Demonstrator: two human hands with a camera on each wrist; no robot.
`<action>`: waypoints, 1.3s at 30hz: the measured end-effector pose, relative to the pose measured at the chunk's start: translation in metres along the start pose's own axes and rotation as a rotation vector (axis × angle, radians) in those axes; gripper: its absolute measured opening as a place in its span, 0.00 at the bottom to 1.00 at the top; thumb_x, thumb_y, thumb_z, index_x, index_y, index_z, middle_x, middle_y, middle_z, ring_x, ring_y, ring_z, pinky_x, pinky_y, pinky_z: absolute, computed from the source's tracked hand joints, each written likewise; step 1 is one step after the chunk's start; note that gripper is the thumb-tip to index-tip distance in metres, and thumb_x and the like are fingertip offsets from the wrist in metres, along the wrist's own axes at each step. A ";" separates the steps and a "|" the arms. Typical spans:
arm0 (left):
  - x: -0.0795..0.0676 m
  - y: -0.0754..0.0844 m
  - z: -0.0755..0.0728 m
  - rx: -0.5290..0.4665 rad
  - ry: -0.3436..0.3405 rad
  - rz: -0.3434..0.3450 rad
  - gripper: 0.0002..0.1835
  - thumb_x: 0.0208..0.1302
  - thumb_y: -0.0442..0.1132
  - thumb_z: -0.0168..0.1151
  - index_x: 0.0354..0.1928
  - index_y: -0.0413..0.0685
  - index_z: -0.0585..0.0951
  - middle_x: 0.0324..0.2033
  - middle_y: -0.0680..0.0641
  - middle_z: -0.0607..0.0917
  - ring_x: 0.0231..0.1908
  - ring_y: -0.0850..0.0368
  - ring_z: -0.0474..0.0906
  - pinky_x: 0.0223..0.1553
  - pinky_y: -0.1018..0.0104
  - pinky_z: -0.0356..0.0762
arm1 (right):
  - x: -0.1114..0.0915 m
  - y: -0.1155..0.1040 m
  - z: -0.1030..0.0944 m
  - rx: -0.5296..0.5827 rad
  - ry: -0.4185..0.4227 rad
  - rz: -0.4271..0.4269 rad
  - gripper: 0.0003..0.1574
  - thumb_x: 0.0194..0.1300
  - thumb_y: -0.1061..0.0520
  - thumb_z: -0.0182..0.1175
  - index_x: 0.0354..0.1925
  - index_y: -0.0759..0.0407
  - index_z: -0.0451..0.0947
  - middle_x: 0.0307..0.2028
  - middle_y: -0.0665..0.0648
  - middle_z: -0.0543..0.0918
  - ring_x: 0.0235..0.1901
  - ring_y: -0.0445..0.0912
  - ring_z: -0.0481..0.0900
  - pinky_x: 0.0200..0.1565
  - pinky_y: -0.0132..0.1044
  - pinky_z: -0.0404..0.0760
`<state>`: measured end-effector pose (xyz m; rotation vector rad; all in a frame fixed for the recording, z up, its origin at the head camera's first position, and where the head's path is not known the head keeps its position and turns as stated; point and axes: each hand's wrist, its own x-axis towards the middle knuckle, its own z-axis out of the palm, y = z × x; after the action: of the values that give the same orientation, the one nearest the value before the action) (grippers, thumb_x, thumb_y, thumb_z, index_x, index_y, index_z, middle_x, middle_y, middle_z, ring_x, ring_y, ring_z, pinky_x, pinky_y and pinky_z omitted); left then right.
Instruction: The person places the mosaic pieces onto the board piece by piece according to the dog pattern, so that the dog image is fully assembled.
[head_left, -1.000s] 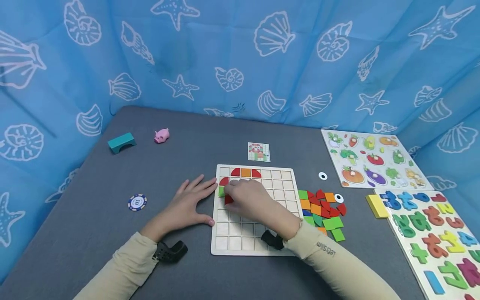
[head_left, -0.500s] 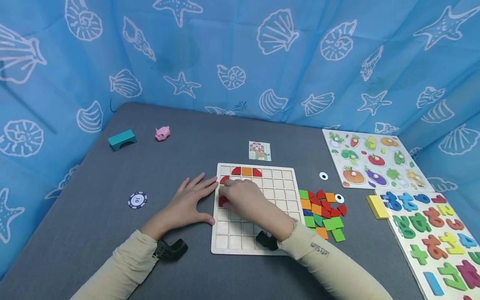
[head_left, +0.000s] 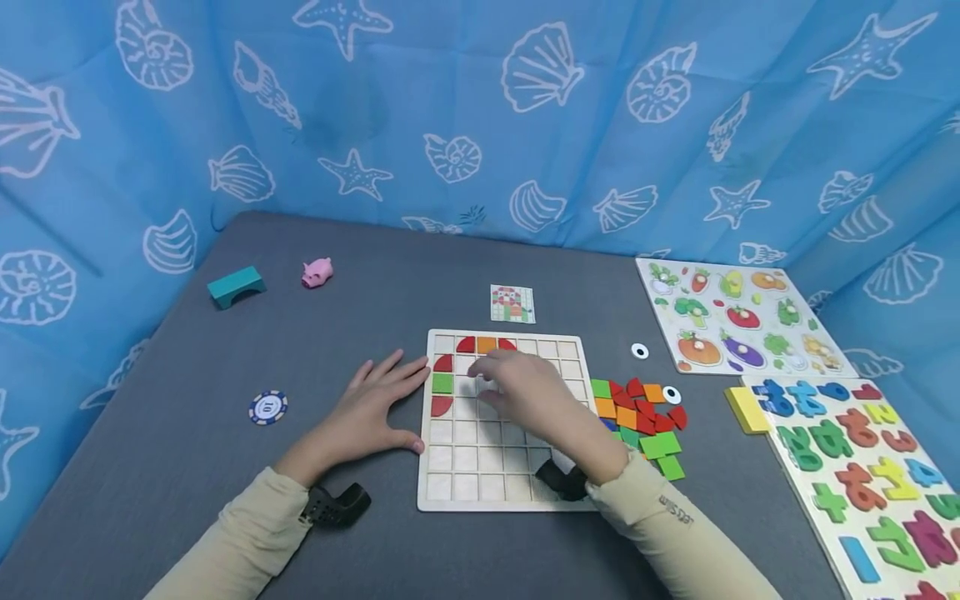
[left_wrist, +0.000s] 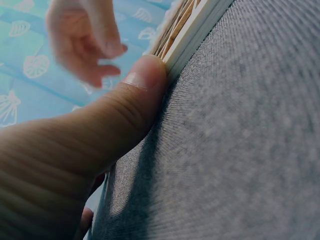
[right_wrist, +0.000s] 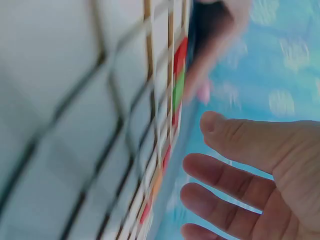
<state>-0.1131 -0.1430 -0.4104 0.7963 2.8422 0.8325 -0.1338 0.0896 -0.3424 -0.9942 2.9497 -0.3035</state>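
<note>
A wooden grid board [head_left: 465,487] lies flat on the grey table. My left hand [head_left: 369,417] rests at its left edge, fingers spread, with the thumb touching the board's side in the left wrist view. My right hand [head_left: 536,396] hovers over the upper middle of the grid, fingers loosely bent and nothing between them. In the left column sit a red quarter-round piece [head_left: 443,363], a green square [head_left: 442,383] and another red quarter-round piece [head_left: 442,406]. The top row holds an orange square [head_left: 486,344] between two red pieces, the right one partly hidden by my hand.
Right of the board lie several loose coloured pieces [head_left: 660,446] and two white discs. A pattern card [head_left: 512,304] is behind it. Two puzzle boards, vegetables [head_left: 720,287] and numbers [head_left: 825,467], stand right. A poker chip [head_left: 267,407], pink pig [head_left: 317,272] and teal block [head_left: 236,287] are left.
My right hand has let go of the lower red quarter-round piece in the left column and moved up and right from it. The left hand stays at the board's edge.
</note>
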 end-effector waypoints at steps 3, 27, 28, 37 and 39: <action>-0.001 0.000 0.001 -0.002 0.000 -0.004 0.54 0.36 0.67 0.64 0.66 0.54 0.57 0.66 0.55 0.56 0.67 0.47 0.41 0.61 0.41 0.35 | -0.014 0.028 -0.009 0.020 0.028 0.110 0.17 0.50 0.56 0.66 0.41 0.50 0.80 0.34 0.48 0.81 0.32 0.41 0.77 0.32 0.35 0.75; 0.000 0.000 0.000 -0.025 0.009 0.009 0.53 0.37 0.65 0.65 0.66 0.54 0.58 0.66 0.54 0.57 0.67 0.47 0.42 0.61 0.42 0.35 | -0.057 0.169 -0.022 -0.070 -0.085 0.570 0.17 0.57 0.59 0.59 0.45 0.65 0.77 0.39 0.66 0.78 0.37 0.56 0.74 0.38 0.51 0.74; 0.001 0.000 0.000 -0.021 0.009 0.010 0.53 0.37 0.65 0.65 0.66 0.54 0.57 0.66 0.54 0.57 0.67 0.47 0.42 0.61 0.42 0.35 | -0.056 0.167 -0.022 -0.068 -0.078 0.560 0.16 0.57 0.59 0.59 0.44 0.65 0.77 0.38 0.65 0.78 0.36 0.55 0.74 0.37 0.51 0.74; 0.001 -0.001 0.001 -0.017 0.017 0.015 0.54 0.35 0.68 0.63 0.66 0.54 0.58 0.66 0.54 0.57 0.67 0.47 0.42 0.61 0.41 0.35 | -0.030 0.117 -0.018 0.028 0.017 0.318 0.15 0.55 0.58 0.61 0.43 0.59 0.78 0.36 0.57 0.77 0.30 0.48 0.75 0.30 0.41 0.74; 0.000 -0.001 0.001 -0.019 0.017 0.012 0.54 0.35 0.68 0.63 0.66 0.54 0.58 0.66 0.54 0.57 0.67 0.47 0.42 0.61 0.41 0.35 | -0.018 0.098 -0.015 0.067 0.009 0.262 0.16 0.54 0.57 0.62 0.44 0.57 0.77 0.37 0.55 0.78 0.29 0.46 0.75 0.30 0.39 0.74</action>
<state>-0.1133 -0.1434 -0.4124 0.8082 2.8430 0.8709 -0.1790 0.1799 -0.3469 -0.5913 3.0068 -0.3965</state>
